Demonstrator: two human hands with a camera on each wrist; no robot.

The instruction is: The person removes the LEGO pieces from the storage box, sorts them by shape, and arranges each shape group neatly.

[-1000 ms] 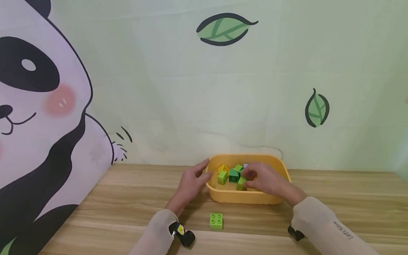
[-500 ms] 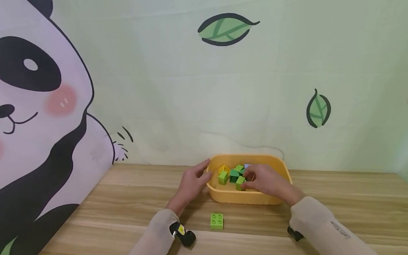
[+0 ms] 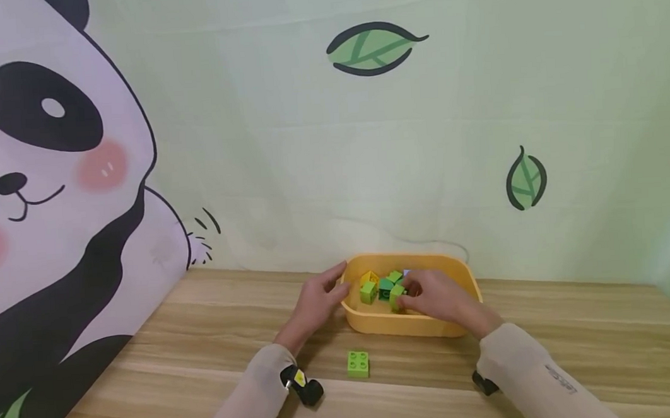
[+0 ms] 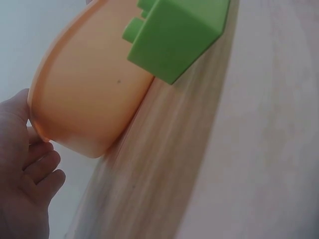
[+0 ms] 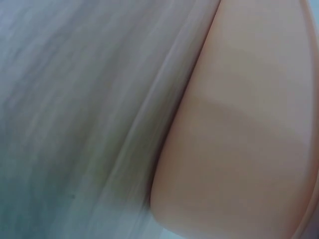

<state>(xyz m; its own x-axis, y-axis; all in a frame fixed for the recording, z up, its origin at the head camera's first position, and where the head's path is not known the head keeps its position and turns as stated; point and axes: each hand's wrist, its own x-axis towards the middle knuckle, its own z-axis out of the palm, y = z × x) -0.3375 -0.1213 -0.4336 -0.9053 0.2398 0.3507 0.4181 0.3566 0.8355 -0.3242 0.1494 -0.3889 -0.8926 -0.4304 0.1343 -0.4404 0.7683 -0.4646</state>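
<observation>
Right hand [image 3: 442,297] pinches green brick [image 3: 396,298] inside tub [image 3: 398,324], brick's long side looks near upright; left hand [image 3: 310,304], fingers apart, touches tub's left end. Tub runs left-right on wood table [image 3: 569,329], beside panda-print wall [image 3: 274,143].

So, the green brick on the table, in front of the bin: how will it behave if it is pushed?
The brick looks like hard plastic, so it should stay stiff. Its flat sides suggest it would slide rather than roll. Lying low and broad, it probably will not tip.
</observation>
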